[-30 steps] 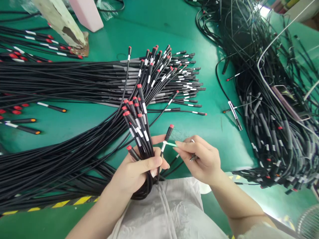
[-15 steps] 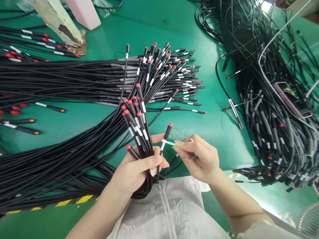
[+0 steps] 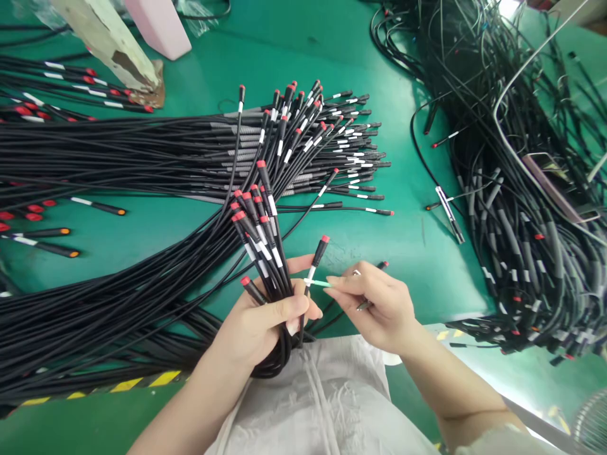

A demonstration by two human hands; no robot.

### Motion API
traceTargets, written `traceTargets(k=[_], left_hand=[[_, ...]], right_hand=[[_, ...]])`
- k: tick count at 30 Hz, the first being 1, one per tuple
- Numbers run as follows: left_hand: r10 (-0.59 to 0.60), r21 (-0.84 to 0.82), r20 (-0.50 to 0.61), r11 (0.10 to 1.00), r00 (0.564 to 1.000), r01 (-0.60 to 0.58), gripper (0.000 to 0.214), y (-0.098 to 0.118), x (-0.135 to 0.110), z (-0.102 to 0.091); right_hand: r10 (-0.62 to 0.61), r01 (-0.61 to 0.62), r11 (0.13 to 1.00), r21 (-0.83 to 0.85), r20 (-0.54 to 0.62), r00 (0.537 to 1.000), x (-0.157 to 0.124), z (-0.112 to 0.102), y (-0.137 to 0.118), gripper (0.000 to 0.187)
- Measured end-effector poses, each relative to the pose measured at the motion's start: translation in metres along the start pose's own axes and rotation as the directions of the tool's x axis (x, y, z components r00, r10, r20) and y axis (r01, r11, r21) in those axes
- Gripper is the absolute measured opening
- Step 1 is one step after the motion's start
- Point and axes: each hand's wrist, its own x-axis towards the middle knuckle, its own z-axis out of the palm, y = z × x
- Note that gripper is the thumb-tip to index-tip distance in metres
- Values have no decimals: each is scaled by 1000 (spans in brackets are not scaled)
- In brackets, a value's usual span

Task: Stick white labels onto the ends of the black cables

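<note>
Left hand: the fingers of the left hand [image 3: 272, 319] are wrapped around the held cables [image 3: 265, 234], red caps up; the palm side and some of the fingers are hidden behind the bundle.
Single cable: one red-capped cable [image 3: 319, 254] stands apart from the others, tilted, its lower part passing by the left fingertips; exactly which fingers pinch it is hard to make out.
Right hand: the thumb and forefinger of the right hand [image 3: 379, 303] pinch a thin green stick [image 3: 322, 284]; its rear end is covered by the fingers.
Stick tip: its white end overlaps the white label [image 3: 311, 273] on that cable, white against white, so the contact is hard to read.
Metal tool: a metal tool [image 3: 364, 306] shows only in pieces between the right fingers; its kind cannot be told.
Behind the right hand: another red-capped cable end [image 3: 385, 264] pokes out, partly covered.
Bench: on the green bench [image 3: 408, 253], a flat cable row [image 3: 142, 151] runs off the left edge.
Right pile: strands tangle in the cable pile [image 3: 502, 240], partly covering a pinkish framed object [image 3: 552, 186].
Corner: a fan [image 3: 592, 423] is cut off.
</note>
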Motion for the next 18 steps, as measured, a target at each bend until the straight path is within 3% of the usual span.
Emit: traceTargets(k=[6, 9, 12, 15, 18], left_hand=[[-17, -1, -40, 1000, 999, 17, 33, -3, 0, 4], [-16, 4, -46, 1000, 999, 17, 31, -5, 0, 6], [-13, 12, -47, 1000, 999, 13, 29, -7, -1, 10], [-5, 44, -100, 999, 995, 10, 24, -10, -1, 15], [-9, 62, -138, 998, 990, 17, 18, -12, -2, 19]], right_hand=[[-2, -4, 999, -49, -136, 991, -7, -10, 3, 23], [88, -133, 981, -144, -286, 954, -23, -24, 15, 18], [188, -379, 879, -289, -521, 833, -42, -47, 39, 4], [300, -684, 649, -333, -714, 632, -58, -78, 66, 27], [338, -771, 550, -322, -758, 558, -69, -108, 85, 26]])
